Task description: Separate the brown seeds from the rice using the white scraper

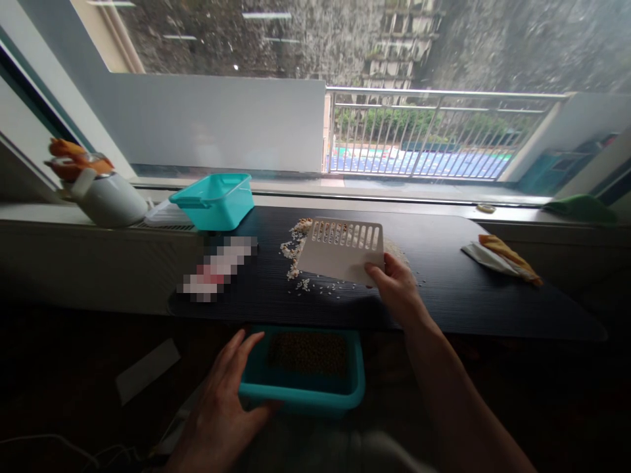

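Observation:
My right hand (396, 286) grips a pale, flat slotted plate (340, 259) by its near right corner, thumb on top. A row of slots runs along its far side. The plate is tilted above a spread of white grains (305, 284) on the dark table, mixed with some brownish bits. Part of the spread is hidden beneath it. At the near edge of the table, a teal tub (357, 387) contains a layer of small brown pellets or grains (308, 351). My left hand (231, 387) is at the tub's left end, fingers and thumb spread around its corner.
A second teal tub (221, 203) stands at the table's back left, beside a grey-white pot (111, 197) with an orange figure on top. A blurred-out packet (217, 272) lies on the left; a yellow-and-white cloth or bag (505, 259) lies right. A window backs the table (468, 302).

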### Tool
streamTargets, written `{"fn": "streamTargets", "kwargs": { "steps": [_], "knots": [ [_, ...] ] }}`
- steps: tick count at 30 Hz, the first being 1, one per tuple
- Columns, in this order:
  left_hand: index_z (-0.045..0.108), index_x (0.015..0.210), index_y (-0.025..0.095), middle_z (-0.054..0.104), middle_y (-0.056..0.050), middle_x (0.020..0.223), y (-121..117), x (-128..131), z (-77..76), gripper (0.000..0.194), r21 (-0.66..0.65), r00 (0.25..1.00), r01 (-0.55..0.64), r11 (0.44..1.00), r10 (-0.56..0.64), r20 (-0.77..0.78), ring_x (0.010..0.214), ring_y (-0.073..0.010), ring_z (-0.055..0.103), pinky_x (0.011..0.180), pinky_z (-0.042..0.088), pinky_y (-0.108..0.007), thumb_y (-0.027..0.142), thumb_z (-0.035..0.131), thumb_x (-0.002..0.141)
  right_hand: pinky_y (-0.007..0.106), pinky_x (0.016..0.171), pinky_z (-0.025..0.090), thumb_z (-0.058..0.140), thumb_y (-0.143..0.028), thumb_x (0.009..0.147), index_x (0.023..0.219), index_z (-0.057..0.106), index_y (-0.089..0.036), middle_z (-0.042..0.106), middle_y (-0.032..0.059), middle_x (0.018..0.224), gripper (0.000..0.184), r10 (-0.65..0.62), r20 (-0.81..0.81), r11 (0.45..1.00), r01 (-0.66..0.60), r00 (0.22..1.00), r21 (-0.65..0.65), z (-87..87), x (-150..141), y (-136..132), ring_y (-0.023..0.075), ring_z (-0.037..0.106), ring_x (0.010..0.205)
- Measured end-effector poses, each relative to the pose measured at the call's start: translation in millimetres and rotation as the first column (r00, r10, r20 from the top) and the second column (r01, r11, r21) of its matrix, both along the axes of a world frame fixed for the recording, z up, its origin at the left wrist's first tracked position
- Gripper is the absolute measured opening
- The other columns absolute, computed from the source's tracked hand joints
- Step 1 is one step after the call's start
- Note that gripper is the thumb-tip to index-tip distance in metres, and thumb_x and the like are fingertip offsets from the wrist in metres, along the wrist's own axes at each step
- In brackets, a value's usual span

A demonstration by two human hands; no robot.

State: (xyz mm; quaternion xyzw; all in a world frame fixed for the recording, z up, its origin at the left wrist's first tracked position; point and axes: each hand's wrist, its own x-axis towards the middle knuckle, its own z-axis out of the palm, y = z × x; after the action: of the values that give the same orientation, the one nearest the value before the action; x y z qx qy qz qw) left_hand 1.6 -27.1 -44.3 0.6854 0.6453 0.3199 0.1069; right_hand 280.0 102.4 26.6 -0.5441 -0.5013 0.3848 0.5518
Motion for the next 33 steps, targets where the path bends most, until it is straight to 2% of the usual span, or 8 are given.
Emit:
{"fn": "streamTargets", "kwargs": {
  "steps": [3,10,16,20,23,29,33],
  "knots": [
    [0.049,0.133,0.032,0.046,-0.005,0.145,0,-1,-0.1,0.067,0.004,1.0,0.005,1.0,-0.005,0.005,0.133,-0.032,0.045,0.106,0.045,-0.045,0.022,0.065,0.068,0.028,0.054,0.048,0.062,-0.036,0.068,0.095,0.063,-0.018,0.066,0.0023,0.076,0.033,0.047,-0.003,0.999,-0.047,0.999,-0.018,0.9,-4,1,0.0193,0.06,0.068],
    [0.048,0.134,0.033,0.045,-0.004,0.146,0,-1,-0.2,0.067,0.0,1.0,0.0,1.0,0.0,0.003,0.134,-0.0318,0.044,0.106,0.044,-0.045,0.023,0.065,0.069,0.028,0.054,0.049,0.061,-0.035,0.069,0.098,0.063,-0.017,0.066,0.0037,0.081,0.034,0.0,0.002,1.0,0.0,1.0,0.01,0.2,-1,10,0.0207,0.061,0.073],
    [0.048,0.134,0.033,0.045,-0.004,0.146,-1,-2,-1.0,0.065,0.004,1.0,0.001,1.0,-0.001,0.0,0.133,-0.0315,0.046,0.105,0.045,-0.044,0.025,0.064,0.071,0.029,0.056,0.05,0.062,-0.034,0.067,0.095,0.062,-0.018,0.066,0.0038,0.082,0.032,0.031,-0.024,0.999,-0.032,0.999,-0.018,-1.8,-4,23,0.0204,0.061,0.072],
    [0.049,0.133,0.033,0.045,-0.004,0.146,-1,-1,-1.0,0.066,0.009,1.0,-0.009,1.0,0.009,-0.005,0.132,-0.032,0.047,0.105,0.045,-0.044,0.025,0.064,0.07,0.029,0.058,0.05,0.064,-0.031,0.067,0.096,0.064,-0.017,0.067,0.0035,0.082,0.032,0.072,-0.079,0.996,-0.075,0.994,-0.04,-2.1,5,18,0.0204,0.062,0.073],
    [0.049,0.134,0.032,0.045,-0.004,0.146,0,0,-0.2,0.066,0.014,1.0,-0.005,1.0,0.005,-0.006,0.133,-0.0316,0.046,0.106,0.044,-0.043,0.024,0.064,0.07,0.029,0.056,0.049,0.065,-0.03,0.068,0.096,0.065,-0.018,0.067,0.0029,0.08,0.031,0.045,-0.098,0.998,-0.049,0.994,-0.033,-0.7,11,13,0.0199,0.061,0.071],
    [0.047,0.135,0.032,0.045,-0.004,0.146,0,0,-0.1,0.067,0.011,1.0,0.0,1.0,0.0,-0.01,0.133,-0.0314,0.045,0.106,0.044,-0.045,0.024,0.064,0.07,0.029,0.054,0.047,0.064,-0.033,0.066,0.096,0.064,-0.016,0.068,0.0036,0.081,0.034,0.064,-0.077,0.998,-0.066,0.995,-0.017,0.9,4,15,0.0208,0.062,0.072],
    [0.048,0.134,0.032,0.045,-0.005,0.146,1,-1,-1.3,0.068,0.019,1.0,0.01,1.0,-0.009,-0.012,0.133,-0.0315,0.046,0.105,0.045,-0.045,0.023,0.065,0.069,0.028,0.054,0.048,0.064,-0.032,0.065,0.094,0.064,-0.017,0.067,0.0025,0.078,0.033,0.023,-0.08,0.999,-0.026,0.997,-0.029,-2.3,4,14,0.0199,0.06,0.07]
  ]
}}
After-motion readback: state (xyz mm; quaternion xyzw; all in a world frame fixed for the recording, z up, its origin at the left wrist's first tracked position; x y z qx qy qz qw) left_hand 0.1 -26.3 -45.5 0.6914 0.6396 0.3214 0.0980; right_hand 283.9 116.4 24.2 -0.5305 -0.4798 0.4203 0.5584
